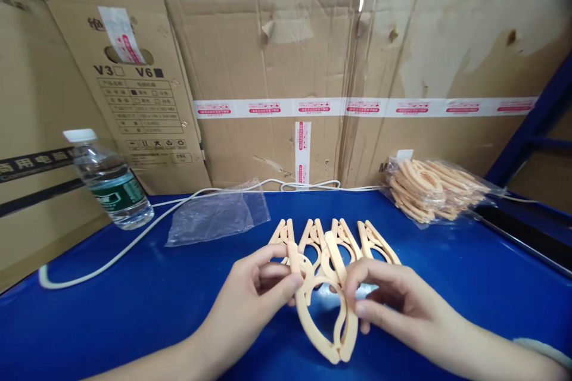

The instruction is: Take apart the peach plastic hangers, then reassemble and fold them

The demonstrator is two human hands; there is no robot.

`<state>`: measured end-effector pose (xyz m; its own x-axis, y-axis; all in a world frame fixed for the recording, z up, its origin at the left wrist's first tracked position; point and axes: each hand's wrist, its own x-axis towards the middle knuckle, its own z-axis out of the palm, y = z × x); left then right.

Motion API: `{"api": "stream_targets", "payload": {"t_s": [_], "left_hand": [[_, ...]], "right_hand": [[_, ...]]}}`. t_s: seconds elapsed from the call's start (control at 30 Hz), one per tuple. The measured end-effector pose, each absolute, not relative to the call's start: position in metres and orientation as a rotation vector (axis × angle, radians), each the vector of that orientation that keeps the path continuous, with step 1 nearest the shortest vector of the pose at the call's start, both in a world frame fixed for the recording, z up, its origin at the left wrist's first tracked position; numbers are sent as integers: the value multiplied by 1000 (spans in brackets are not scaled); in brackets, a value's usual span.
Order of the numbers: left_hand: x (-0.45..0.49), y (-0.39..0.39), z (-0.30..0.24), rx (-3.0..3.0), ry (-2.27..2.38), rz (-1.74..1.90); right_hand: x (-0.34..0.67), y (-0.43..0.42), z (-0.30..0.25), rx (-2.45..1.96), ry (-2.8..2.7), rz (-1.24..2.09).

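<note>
A wall of cardboard boxes (286, 41) stands behind everything, crossed by a band of printed tape. Below it the blue desk (134, 303) runs across my whole view, with a blue shelf frame (531, 125) at its far right corner.

At the back right of the desk lies a clear bag packed with hangers (431, 187) in the same peach colour. Left of centre is an empty plastic bag (214, 217), flat and crumpled. A water bottle (109, 181) stands further left, near the boxes. A white cable (111, 253) trails from the back edge forward past the bottle.

Just beyond my fingers, a row of loose hangers (370, 238) lies side by side on the desk.

My left hand (250, 300) and right hand (397, 300) are close together. Each pinches one side of a folded plastic hanger (337, 352) between thumb and fingertips. It is held just above the desk, in front of the row, with its rounded end pointing back at me.

It looks light, and stiff along each arm, but I judge that it would swing freely where the arms meet. The smooth plastic is probably a little slippery. The thin arms could snap if bent sideways. I'd hold it by the arms near the upper end, as I do now, and keep my fingers out of the closing gap.
</note>
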<state>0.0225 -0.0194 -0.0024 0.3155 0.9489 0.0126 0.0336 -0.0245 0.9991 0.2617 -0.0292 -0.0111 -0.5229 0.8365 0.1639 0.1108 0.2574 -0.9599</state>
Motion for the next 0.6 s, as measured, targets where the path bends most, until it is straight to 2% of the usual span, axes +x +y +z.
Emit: {"api": "stream_targets", "payload": {"t_s": [0.33, 0.6], "left_hand": [[18, -23, -1, 1471, 1004, 1203], [20, -36, -7, 1655, 862, 996]], "right_hand": [[267, -33, -19, -830, -1916, 1317], [269, -38, -22, -815, -1900, 1271]]}}
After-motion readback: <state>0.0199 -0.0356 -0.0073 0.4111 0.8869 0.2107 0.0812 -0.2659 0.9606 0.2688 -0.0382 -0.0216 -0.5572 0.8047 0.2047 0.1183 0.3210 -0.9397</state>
